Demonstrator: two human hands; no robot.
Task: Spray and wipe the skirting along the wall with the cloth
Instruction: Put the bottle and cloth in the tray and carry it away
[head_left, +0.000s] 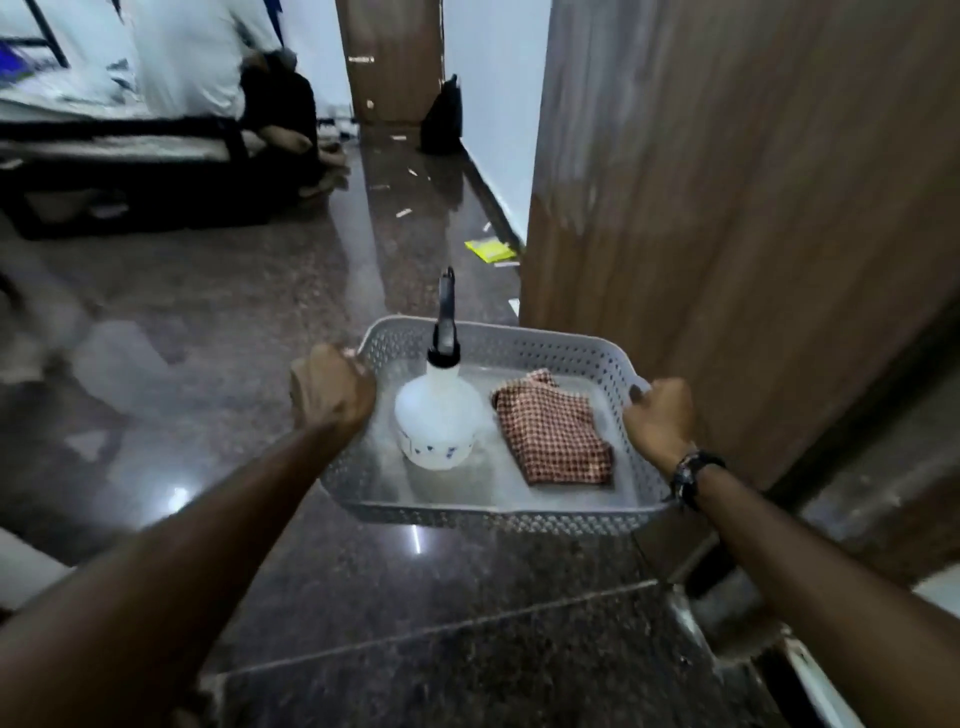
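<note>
A shallow rectangular basket (519, 519) of grey-white perforated plastic, with rounded corners and a smooth solid floor, sits at the centre of the frame, held above the floor (234, 291). The left hand (332, 389) grips the rim of the basket's left short side with the fingers curled tightly over the edge. The right hand (660, 415) grips the right short side the same way, fingers wrapped around the rim; a dark beaded band (693, 475) circles that wrist.

Inside the basket, left of centre, stands a spray bottle (439, 415): a squat, rounded body of translucent white plastic with small blue markings near its base, topped by a black trigger head that rises past the far rim. It stands upright. Just beside it, to the right and apart from it, lies the cloth (553, 436), folded into a rough rectangle, woven in a fine red-and-white check with a soft, slightly rumpled surface.

The floor is dark polished granite, speckled and highly reflective. A tall panel of brown wood-grain laminate (727, 208) fills the right of the frame. Beyond it, in the upper centre, a white wall (493, 104) meets the floor along a dark skirting (493, 200), running away from the camera. Small paper scraps and a yellow packet (491, 250) lie near its base. The upper left of the frame is motion-blurred.
</note>
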